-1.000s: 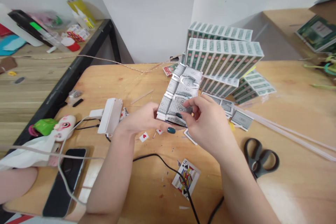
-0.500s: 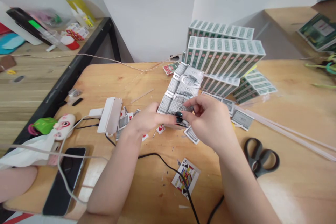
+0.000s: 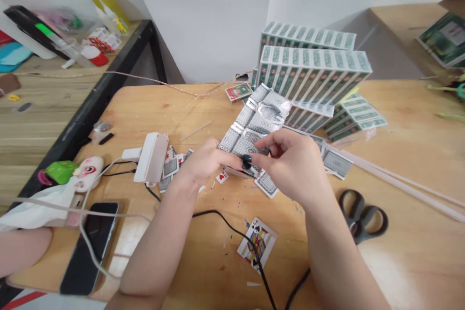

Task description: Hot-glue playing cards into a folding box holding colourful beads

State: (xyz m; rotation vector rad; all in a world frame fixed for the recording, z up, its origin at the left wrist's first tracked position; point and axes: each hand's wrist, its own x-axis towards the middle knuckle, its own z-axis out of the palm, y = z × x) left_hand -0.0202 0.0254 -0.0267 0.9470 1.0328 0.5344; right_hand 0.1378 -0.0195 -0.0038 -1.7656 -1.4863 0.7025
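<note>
Grey card block, long axis slanting away rightward, left hand clamping it, right hand pinching near end

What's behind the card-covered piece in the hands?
Behind the card-covered piece: stacked green card boxes. The piece covers their lower left part; whatever lies directly behind it can't be seen.

Here in the room, 1 camera worn on the head looks forward and down across the table to the pale wall, close above the left hand and right hand, with forearms entering from below.
</note>
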